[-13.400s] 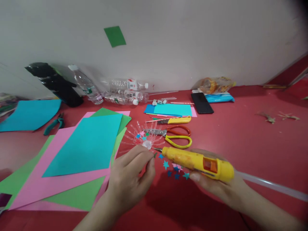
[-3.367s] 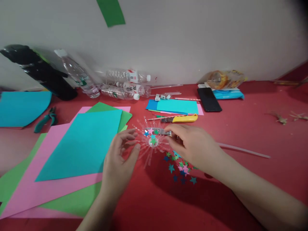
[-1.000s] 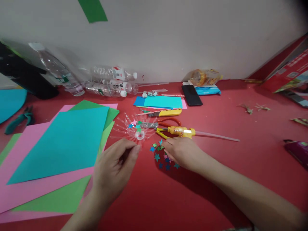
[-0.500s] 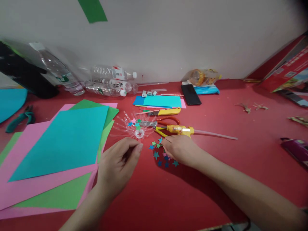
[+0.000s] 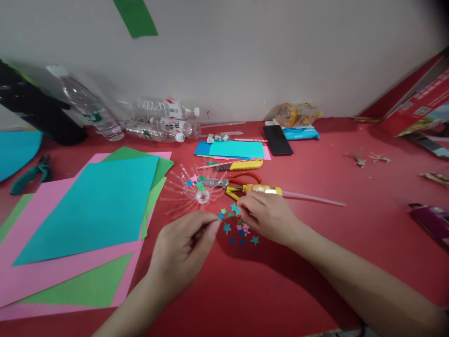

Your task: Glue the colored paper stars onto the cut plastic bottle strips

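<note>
Pressing thumb and index fingers together, left hand [image 5: 182,248] hangs beside loose paper stars [image 5: 227,228] on the counter [image 5: 203,302]; anything pinched is unclear. Right hand [image 5: 269,216]: fingers curled near them, grip not discernible. Fringed clear-plastic piece [image 5: 202,196] lies just beyond.

Little legible: middle lying bottle [image 5: 191,129] has a white label [image 5: 172,125] with large dark Chinese characters, one looks like 水. Red box [image 5: 412,106] at right carries white Chinese characters plus a QR-type square [image 5: 421,111], too small to read. Green labels on standing bottle [image 5: 79,96] and front lying bottle [image 5: 163,135], red-white label on rear lying bottle [image 5: 152,106]: print unreadable
</note>
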Demonstrator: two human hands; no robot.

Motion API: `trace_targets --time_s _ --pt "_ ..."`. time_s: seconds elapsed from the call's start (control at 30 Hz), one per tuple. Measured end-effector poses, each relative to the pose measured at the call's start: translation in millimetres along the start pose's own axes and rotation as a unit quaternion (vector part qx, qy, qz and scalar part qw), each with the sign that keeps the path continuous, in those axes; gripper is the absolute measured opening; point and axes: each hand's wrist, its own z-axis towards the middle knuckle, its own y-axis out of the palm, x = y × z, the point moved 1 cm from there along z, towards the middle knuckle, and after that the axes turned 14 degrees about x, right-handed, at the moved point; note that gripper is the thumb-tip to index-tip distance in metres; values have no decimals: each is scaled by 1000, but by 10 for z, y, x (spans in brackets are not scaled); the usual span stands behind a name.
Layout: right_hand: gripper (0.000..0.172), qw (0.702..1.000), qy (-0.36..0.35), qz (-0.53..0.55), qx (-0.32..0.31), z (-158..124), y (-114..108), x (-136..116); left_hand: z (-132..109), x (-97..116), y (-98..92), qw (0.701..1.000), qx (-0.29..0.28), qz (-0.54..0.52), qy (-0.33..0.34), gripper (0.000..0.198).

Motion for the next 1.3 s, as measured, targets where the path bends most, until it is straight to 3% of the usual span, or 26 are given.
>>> trace_targets --time_s 0.23,0.4,0.5,0.7,0.83,1.0,1.1,1.2,1.27,1.3 --pt "30 998 -51 11 32 -28 18 -53 -51 -56 145 997 -77 4 28 15" --pt "29 998 -50 8 43 -44 72 -34 -40 67 157 982 -148 2 116 20" --pt "26 996 -47 6 71 -24 38 -6 34 168 129 981 -134 -1 137 22" --pt "16 986 -72 5 153 -39 -158 -36 208 155 73 993 -40 -65 -88 13" --pt "8 965 -162 -1 204 -46 -286 -104 180 175 124 981 -36 -111 -158 10" --pt "12 953 -208 -11 220 15 -355 -182 98 224 142 914 -76 -250 -312 17" --pt "20 951 -216 -25 219 21 -345 -218 83 211 147 879 -98 -288 -367 20" --pt "22 961 -203 -20 188 14 -331 -207 92 193 155 876 -89 -286 -377 19" --pt "22 985 -132 -29 110 25 -332 -142 100 175 147 890 -66 -274 -360 19" --pt "23 995 -64 -50 50 33 -334 -86 102 162 135 900 -49 -266 -342 18"
